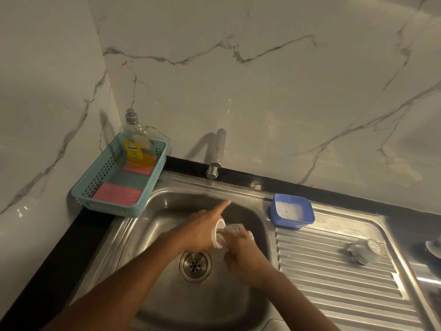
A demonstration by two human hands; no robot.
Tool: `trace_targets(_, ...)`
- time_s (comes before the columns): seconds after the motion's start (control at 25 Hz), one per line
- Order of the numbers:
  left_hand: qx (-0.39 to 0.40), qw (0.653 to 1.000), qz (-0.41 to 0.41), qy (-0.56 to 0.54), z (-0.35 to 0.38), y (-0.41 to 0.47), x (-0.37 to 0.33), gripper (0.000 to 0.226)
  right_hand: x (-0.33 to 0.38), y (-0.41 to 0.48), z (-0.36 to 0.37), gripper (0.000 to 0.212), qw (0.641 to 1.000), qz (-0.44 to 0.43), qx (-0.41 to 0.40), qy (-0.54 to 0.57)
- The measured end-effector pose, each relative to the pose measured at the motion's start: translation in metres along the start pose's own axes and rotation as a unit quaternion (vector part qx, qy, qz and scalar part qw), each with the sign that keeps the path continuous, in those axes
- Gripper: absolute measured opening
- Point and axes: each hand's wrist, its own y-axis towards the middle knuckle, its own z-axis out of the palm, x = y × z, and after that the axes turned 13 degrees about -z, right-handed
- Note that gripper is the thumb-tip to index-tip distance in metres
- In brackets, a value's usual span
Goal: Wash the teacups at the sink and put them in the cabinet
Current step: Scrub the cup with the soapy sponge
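Observation:
Over the steel sink basin (167, 225), my left hand (200, 232) grips a white teacup (218, 234) on its side, mouth turned right, index finger stretched out. My right hand (241, 252) presses a soapy scrubber (232, 229) into the cup's mouth. A second teacup (365, 250) lies upside down on the ribbed draining board (334, 278). At the right edge of the view sits part of another white cup (434, 248), mostly cut off.
The tap (216, 155) stands behind the basin, no water running. A blue bowl (292, 211) of soapy water sits at the board's top. A teal basket (124, 180) at the left holds a dish soap bottle (136, 144) and pink sponges. The drain (195, 266) is open.

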Motion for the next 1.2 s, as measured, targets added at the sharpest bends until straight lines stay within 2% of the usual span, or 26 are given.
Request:
trace_targets(0.08, 0.075, 0.997, -0.019, -0.03, -0.011, 0.006, 0.003, 0.117, -0.008, -0.005, -0.002, 0.038, 0.996, -0.029, 0.04, -0.078)
trace_targets(0.16, 0.105, 0.981, -0.028, -0.16, -0.014, 0.01, 0.011, 0.11, -0.007, -0.002, -0.003, 0.025, 0.999, 0.007, -0.013, -0.032)
trace_targets(0.24, 0.114, 0.938, -0.039, -0.325, -0.011, 0.006, 0.02, 0.09, -0.003, 0.003, -0.008, 0.016, 0.986, 0.075, -0.077, 0.128)
trace_targets(0.32, 0.103, 0.87, -0.045, -0.479, -0.001, -0.001, 0.026, 0.057, 0.004, 0.009, -0.01, 0.023, 0.915, 0.105, -0.13, 0.368)
trace_targets(0.36, 0.082, 0.833, -0.047, -0.546, 0.005, -0.002, 0.027, 0.04, 0.01, 0.013, -0.007, 0.027, 0.878, 0.114, -0.152, 0.439)
trace_targets(0.4, 0.055, 0.799, -0.05, -0.597, 0.01, -0.003, 0.023, 0.026, 0.016, 0.016, -0.002, 0.031, 0.865, 0.111, -0.163, 0.461)
trace_targets(0.44, 0.03, 0.773, -0.063, -0.63, 0.014, -0.004, 0.019, 0.023, 0.019, 0.016, 0.006, 0.037, 0.886, 0.094, -0.166, 0.422)
trace_targets(0.48, 0.02, 0.758, -0.088, -0.646, 0.015, -0.004, 0.016, 0.026, 0.02, 0.013, 0.013, 0.04, 0.93, 0.066, -0.147, 0.33)
trace_targets(0.52, 0.031, 0.756, -0.121, -0.642, 0.016, -0.005, 0.013, 0.029, 0.018, 0.008, 0.019, 0.036, 0.97, 0.028, -0.117, 0.214)
trace_targets(0.6, 0.133, 0.776, -0.203, -0.582, 0.01, -0.011, 0.007, 0.04, 0.005, 0.0, 0.022, 0.031, 0.997, -0.036, -0.041, 0.057)
trace_targets(0.68, 0.211, 0.756, -0.276, -0.554, 0.007, -0.015, 0.008, 0.046, -0.001, -0.003, 0.024, 0.035, 0.997, -0.035, -0.006, 0.072)
trace_targets(0.76, 0.218, 0.745, -0.28, -0.565, 0.007, -0.011, 0.009, 0.043, 0.004, 0.0, 0.025, 0.024, 0.986, -0.01, -0.046, 0.16)
trace_targets(0.8, 0.21, 0.744, -0.261, -0.579, 0.01, -0.01, 0.007, 0.042, 0.008, 0.004, 0.022, 0.019, 0.972, 0.034, -0.094, 0.215)
trace_targets(0.84, 0.19, 0.748, -0.23, -0.593, 0.015, -0.008, 0.005, 0.042, 0.014, 0.009, 0.018, 0.022, 0.942, 0.087, -0.15, 0.287)
trace_targets(0.88, 0.154, 0.766, -0.194, -0.593, 0.022, -0.006, 0.004, 0.044, 0.018, 0.015, 0.014, 0.032, 0.9, 0.143, -0.19, 0.366)
trace_targets(0.96, 0.039, 0.821, -0.127, -0.556, 0.033, -0.004, -0.005, 0.044, 0.021, 0.024, 0.01, 0.037, 0.807, 0.207, -0.205, 0.513)
trace_targets(1.0, -0.044, 0.834, -0.108, -0.539, 0.035, -0.002, -0.008, 0.041, 0.028, 0.029, 0.011, 0.035, 0.792, 0.21, -0.203, 0.537)
trace_targets(1.04, -0.114, 0.826, -0.107, -0.541, 0.035, 0.0, -0.01, 0.036, 0.033, 0.03, 0.015, 0.034, 0.808, 0.191, -0.207, 0.517)
trace_targets(1.08, -0.146, 0.806, -0.137, -0.557, 0.033, 0.003, -0.012, 0.032, 0.03, 0.026, 0.025, 0.031, 0.856, 0.143, -0.21, 0.45)
trace_targets(1.12, -0.135, 0.782, -0.194, -0.576, 0.031, 0.005, -0.01, 0.035, 0.023, 0.018, 0.035, 0.028, 0.919, 0.075, -0.197, 0.332)
trace_targets(1.16, -0.082, 0.763, -0.26, -0.586, 0.031, 0.004, -0.006, 0.04, 0.011, 0.008, 0.042, 0.026, 0.972, -0.001, -0.149, 0.183)
trace_targets(1.2, -0.008, 0.752, -0.322, -0.575, 0.031, 0.001, -0.003, 0.044, -0.005, 0.001, 0.046, 0.027, 0.994, -0.058, -0.079, 0.048)
